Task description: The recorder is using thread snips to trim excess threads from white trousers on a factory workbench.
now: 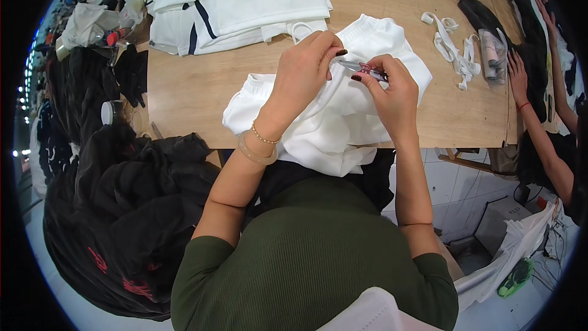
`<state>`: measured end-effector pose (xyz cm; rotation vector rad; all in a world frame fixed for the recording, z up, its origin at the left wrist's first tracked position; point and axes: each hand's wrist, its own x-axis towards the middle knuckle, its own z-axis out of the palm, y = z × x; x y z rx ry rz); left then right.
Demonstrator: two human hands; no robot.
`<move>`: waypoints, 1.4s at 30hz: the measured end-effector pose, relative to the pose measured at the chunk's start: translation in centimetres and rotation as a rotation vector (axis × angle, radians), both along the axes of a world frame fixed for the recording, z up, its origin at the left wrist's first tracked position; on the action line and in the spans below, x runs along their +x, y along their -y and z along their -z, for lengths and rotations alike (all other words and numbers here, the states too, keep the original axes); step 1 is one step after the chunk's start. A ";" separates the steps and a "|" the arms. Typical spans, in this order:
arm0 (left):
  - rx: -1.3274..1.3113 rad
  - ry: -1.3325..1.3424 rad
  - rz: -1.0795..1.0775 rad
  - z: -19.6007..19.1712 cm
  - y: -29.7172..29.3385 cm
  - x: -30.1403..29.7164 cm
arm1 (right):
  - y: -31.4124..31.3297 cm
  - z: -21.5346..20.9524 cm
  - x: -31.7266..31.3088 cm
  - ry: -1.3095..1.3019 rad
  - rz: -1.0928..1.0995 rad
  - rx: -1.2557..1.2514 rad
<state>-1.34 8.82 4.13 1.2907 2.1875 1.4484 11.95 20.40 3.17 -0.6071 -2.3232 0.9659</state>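
A white garment (340,119) with a gathered elastic edge lies bunched on the table in front of me and hangs over its near edge. My left hand (309,61) is closed in a pinch on a fold of this garment, above its middle. In my right hand (392,86) is a pair of small thread snips (361,68) with a reddish part on the handle. Their metal tip points left, close to my left fingertips. Whether the blades touch a thread is too small to tell.
Folded white garments (257,6) with dark stripes are stacked at the far left. White tape (453,43) and a plastic-wrapped roll (492,55) lie on the right. Dark clothes (122,196) are heaped at my left. Another person's hand (517,76) rests at the table's right edge.
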 end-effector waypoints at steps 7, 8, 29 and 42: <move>-0.006 0.011 -0.011 -0.1 -0.1 0.0 | 0.0 0.0 -0.1 0.026 0.006 0.009; -0.006 0.011 -0.008 -0.1 -0.1 0.0 | 0.0 0.1 -0.2 0.023 0.005 0.004; -0.109 0.691 -0.109 3.0 2.6 -1.2 | -1.8 0.9 -0.7 -0.009 0.028 -0.507; -0.121 0.908 0.144 -1.1 3.4 -0.6 | -2.9 -0.7 -3.7 -0.151 -0.219 -0.532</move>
